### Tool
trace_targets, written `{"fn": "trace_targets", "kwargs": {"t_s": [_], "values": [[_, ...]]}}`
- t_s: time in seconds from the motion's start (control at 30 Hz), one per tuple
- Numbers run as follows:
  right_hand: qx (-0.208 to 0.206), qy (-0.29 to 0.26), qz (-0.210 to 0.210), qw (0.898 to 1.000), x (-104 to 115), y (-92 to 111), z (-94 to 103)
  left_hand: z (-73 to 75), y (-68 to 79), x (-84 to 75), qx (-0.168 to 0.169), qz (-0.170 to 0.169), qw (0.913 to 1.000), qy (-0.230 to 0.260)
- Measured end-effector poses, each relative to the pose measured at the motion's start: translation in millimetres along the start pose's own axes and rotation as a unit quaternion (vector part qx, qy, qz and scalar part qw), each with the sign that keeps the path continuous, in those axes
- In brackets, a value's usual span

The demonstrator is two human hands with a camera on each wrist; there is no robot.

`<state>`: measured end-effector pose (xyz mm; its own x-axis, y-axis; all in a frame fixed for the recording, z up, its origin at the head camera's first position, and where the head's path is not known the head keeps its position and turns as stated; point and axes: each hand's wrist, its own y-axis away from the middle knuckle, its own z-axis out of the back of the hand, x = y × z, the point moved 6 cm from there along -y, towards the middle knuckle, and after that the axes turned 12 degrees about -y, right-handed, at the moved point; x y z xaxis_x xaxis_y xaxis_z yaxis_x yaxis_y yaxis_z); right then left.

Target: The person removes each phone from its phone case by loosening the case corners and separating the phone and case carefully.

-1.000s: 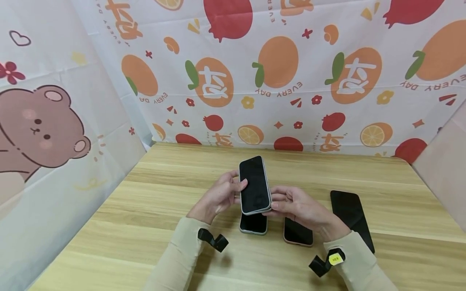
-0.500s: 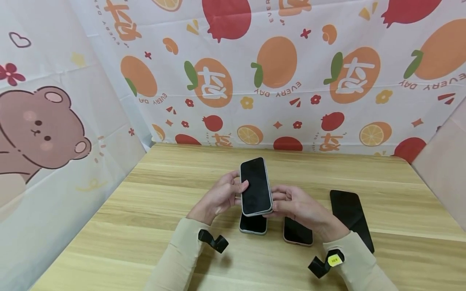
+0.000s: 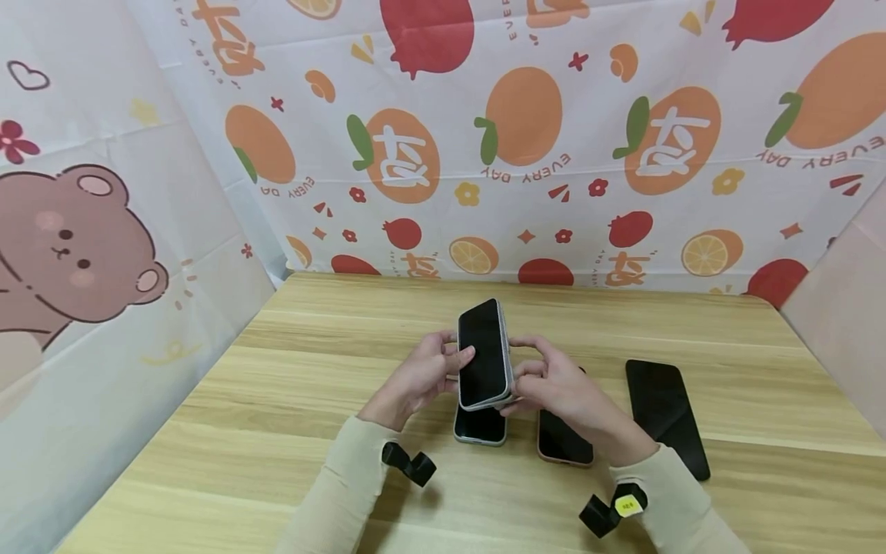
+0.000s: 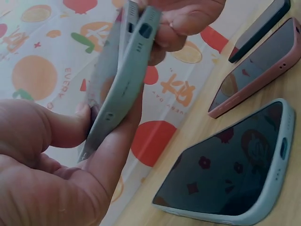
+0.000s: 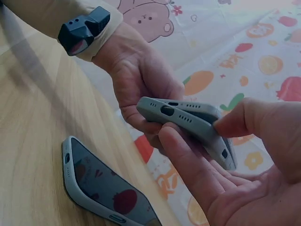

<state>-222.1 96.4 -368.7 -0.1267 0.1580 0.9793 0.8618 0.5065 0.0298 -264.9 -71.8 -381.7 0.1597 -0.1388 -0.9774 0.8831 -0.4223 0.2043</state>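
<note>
A black-screened phone (image 3: 482, 355) is raised above the table, tilted, partly out of a pale grey-green phone case (image 4: 123, 89). My left hand (image 3: 421, 375) holds phone and case from the left, thumb on the screen and fingers behind. At the lower right corner my right hand (image 3: 564, 385) grips the case; in the right wrist view its thumb (image 5: 235, 121) sits at the gap between case and phone, with fingers beneath. That end of the phone stands apart from the case, while the far end looks seated in it.
Below the hands lies another phone in a pale green case (image 3: 480, 428). Right of it are a phone in a pink case (image 3: 564, 442) and a larger dark phone (image 3: 667, 415). The wooden table (image 3: 242, 431) meets a fruit-print cloth (image 3: 526, 115) at the back.
My right hand's index finger has moved up along the phone's right edge. The gap between phone and case at the lower right has widened. My left hand keeps its hold.
</note>
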Motion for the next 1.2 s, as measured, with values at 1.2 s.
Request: {"fn": "trace_targets", "kwargs": {"t_s": [1.2], "values": [[-0.078,0.052,0.002,0.996,2.7,-5.6,4.6,8.3,-0.6,-1.6,-0.079,-0.012,0.9961,-0.038]]}}
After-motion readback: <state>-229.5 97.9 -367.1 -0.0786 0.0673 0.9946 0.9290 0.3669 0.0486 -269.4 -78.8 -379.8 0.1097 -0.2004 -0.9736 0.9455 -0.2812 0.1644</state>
